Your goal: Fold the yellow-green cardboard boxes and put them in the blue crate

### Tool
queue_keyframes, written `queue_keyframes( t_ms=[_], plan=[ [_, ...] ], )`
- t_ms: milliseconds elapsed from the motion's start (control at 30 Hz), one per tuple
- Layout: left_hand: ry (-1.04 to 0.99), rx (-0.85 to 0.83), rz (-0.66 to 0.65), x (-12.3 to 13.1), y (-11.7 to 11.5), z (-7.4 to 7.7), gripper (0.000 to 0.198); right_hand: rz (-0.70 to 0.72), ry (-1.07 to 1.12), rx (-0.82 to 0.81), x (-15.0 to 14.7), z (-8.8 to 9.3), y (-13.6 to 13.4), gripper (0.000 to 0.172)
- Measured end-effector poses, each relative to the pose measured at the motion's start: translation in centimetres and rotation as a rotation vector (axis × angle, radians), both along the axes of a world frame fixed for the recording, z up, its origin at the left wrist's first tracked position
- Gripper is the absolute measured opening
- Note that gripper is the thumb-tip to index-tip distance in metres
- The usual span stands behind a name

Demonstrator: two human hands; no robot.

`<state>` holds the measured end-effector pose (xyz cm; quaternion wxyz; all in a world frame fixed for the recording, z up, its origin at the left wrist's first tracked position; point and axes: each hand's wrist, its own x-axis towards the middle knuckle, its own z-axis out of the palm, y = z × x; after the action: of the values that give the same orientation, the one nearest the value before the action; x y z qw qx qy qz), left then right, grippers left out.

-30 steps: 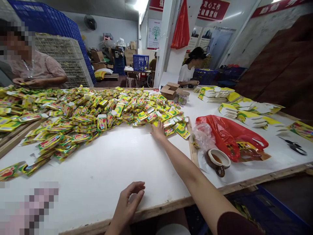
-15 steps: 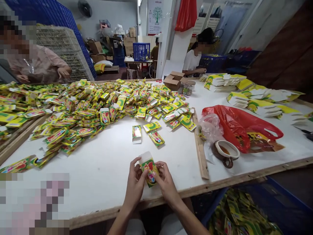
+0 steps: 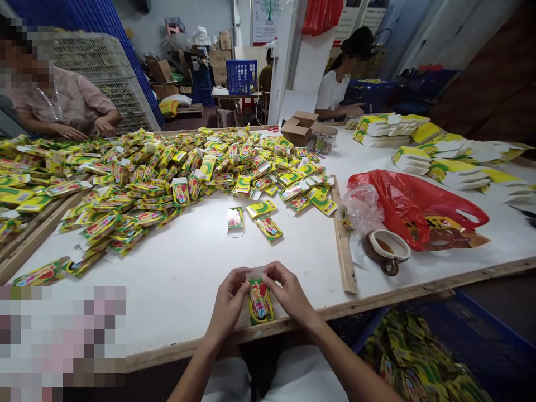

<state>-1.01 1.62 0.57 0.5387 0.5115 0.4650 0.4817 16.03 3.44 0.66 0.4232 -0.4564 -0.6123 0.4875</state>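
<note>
1. A second earlier, the right hand point(image 3: 288, 287) had been out at the heap of boxes point(image 3: 159, 190), left of the wooden strip point(image 3: 344, 251), while the left hand point(image 3: 229, 298) was empty; now both were together on one held box point(image 3: 260, 301).
2. Half a second before, the fingers had sat lower along its sides, with the pale flap point(image 3: 255, 272) standing free above them. They had since moved up to the flap end. Judging from that, the handling had passed from picking up the box to working on its upper end.
3. The held box was left of the wooden strip and closer to the wearer than the strip's near end, its printed face towards the wearer.
4. Relative to the grip, most of the box hung below the hands. Left thumb and fingers were pinched at its upper left corner, right thumb and fingers at its upper right, with the flap between them. The fingers partly covered the flap, so how far it was bent could not be told.
5. Three loose boxes point(image 3: 262, 208) lay left of the strip, apart from the hands, in the same arrangement as half a second before.
6. Right of the strip stood a brown mug point(image 3: 374, 252), with a red plastic bag point(image 3: 397, 195) beyond it.
</note>
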Motion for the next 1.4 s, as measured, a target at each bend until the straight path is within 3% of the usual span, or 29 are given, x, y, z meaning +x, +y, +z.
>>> queue_keyframes(
  t_ms=[100, 233, 533, 800, 900, 1033, 1133, 1233, 1400],
  plan=[
    [-0.036, -0.007, 0.025, 0.2, -0.5, 0.3, 0.024, -0.016, 0.000, 0.069, -0.4, 0.4, -0.9, 0.017],
    [0.112, 0.025, 0.032, 0.5, -1.2, 1.2, 0.016, -0.042, -0.033, 0.147, -0.7, 1.1, -1.6, 0.014],
    [0.119, -0.037, 0.125, 1.2, 0.0, 0.9, 0.019, -0.073, -0.209, 0.088, -0.9, 2.0, 0.1, 0.013],
    [0.128, 0.016, 0.061, 0.8, -1.3, 0.5, 0.017, -0.027, -0.066, 0.031, -1.4, 1.4, -1.3, 0.010],
    [0.146, 0.023, 0.064, 0.2, -1.6, 0.2, 0.024, -0.046, -0.172, 0.034, 2.5, 3.6, -1.6, 0.013],
    [0.087, -0.047, 0.153, -1.0, -1.7, -0.5, 0.038, -0.033, -0.684, -0.022, 12.9, 7.4, -2.4, 0.013],
    [0.114, -0.080, 0.145, -1.1, -1.6, -0.7, 0.033, -0.049, -0.874, -0.054, 16.5, 7.8, -1.7, 0.010],
    [0.155, -0.099, 0.117, -0.9, -1.4, -0.7, 0.032, -0.042, -0.804, 0.035, 12.4, 5.5, 1.6, 0.020],
    [0.200, -0.123, 0.170, -1.3, -1.6, -0.9, 0.031, -0.309, -0.752, 0.109, 1.6, 1.0, 9.3, 0.044]
  ],
)
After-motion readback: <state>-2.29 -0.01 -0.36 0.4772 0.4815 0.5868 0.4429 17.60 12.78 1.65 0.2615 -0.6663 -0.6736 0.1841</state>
